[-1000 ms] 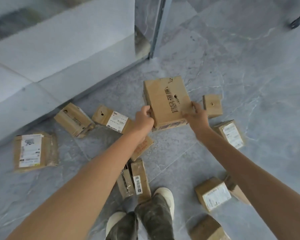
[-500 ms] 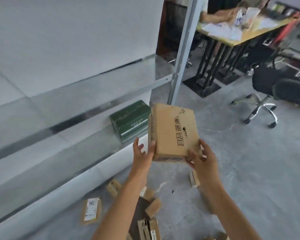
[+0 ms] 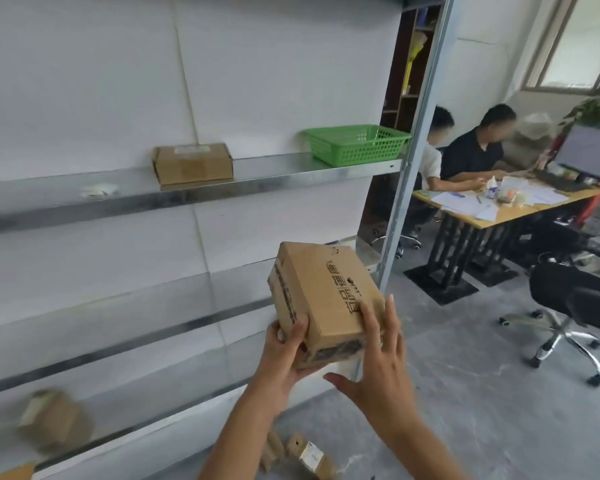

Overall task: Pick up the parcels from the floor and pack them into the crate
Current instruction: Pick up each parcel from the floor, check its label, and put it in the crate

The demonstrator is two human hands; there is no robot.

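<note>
Cardboard shows first at the far left, where a blurred parcel (image 3: 54, 420) lies on a low ledge of the metal rack. Higher up, a taped box (image 3: 193, 164) sits on the upper shelf (image 3: 278, 171) against the white wall.

In the middle, the left hand (image 3: 286, 351) grips the near left corner of the held parcel (image 3: 329, 292). Its fingers are curled underneath and its thumb lies on the taped side. The parcel is in the air in front of the rack, tilted, with its printed top face toward the camera. It is lower than the upper shelf and well apart from it. Below the forearms, a few small floor parcels (image 3: 310, 459) lie on the grey floor.

The green crate (image 3: 357, 143) stands at the right end of the upper shelf, next to the steel post (image 3: 413, 161). The right hand (image 3: 378, 365) is spread flat, its straight fingers laid against the parcel's near right side and its thumb stretched out below.

Further right, two people sit at a desk (image 3: 499, 216) strewn with papers, with a monitor (image 3: 591, 150) at its end. A black office chair (image 3: 568, 299) stands on the floor nearby.
</note>
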